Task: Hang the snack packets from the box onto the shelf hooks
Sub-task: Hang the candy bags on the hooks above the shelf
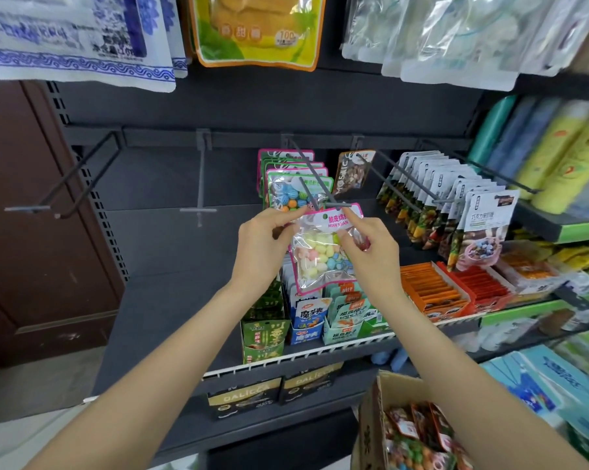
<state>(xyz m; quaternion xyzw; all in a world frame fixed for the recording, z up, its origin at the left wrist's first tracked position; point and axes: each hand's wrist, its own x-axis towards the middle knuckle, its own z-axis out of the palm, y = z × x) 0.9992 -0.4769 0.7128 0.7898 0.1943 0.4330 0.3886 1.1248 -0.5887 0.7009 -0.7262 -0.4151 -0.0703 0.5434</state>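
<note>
Pink-bordered clear packet (323, 247) of pastel sweets sits at centre frame, its header card level with the tip of the double-wire hook (315, 184). We pinch the header's two top corners: left hand (264, 244) on the left corner, right hand (371, 251) on the right, fingers clamped on the film. Whether the hang hole is already over the wire, we cannot tell. Packet looks light, limp and slippery, contents loose and probably crushable; best held by the stiffer header. Cardboard box (376, 422) with more packets stands at lower right.
</note>
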